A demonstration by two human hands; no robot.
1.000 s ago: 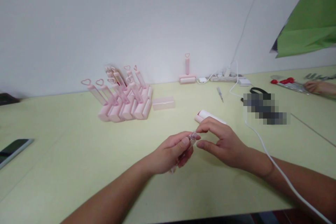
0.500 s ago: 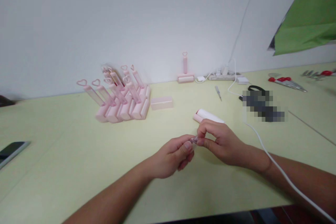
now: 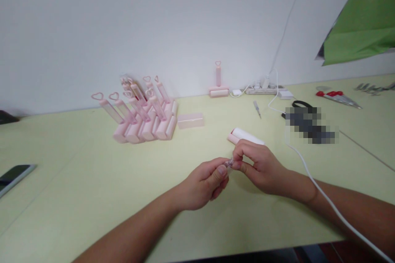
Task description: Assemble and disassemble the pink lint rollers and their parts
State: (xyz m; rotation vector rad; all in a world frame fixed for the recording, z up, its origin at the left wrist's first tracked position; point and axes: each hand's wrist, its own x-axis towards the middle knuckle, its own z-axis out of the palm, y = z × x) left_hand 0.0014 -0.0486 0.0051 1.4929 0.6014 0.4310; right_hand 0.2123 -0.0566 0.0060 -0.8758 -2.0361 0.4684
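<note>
My left hand [image 3: 202,183] is curled around a small clear pink handle piece [image 3: 228,163], with only its tip showing between the thumb and fingers. My right hand [image 3: 259,164] pinches that same tip from the right, so both hands meet over the pale green table [image 3: 92,181]. Just behind my right hand lies a white and pink roller [image 3: 243,135] on its side.
A cluster of several pink lint rollers with heart handles [image 3: 143,113] stands at the back left, a pink cover [image 3: 190,120] beside it. One roller [image 3: 218,84] stands by the wall. A white cable [image 3: 311,174] crosses my right forearm. Phone [image 3: 14,174] at left, scissors [image 3: 336,95] at right.
My right hand's fingers went from spread to pinched on the tip of the piece. Another person's hand at the far right edge has gone from view.
</note>
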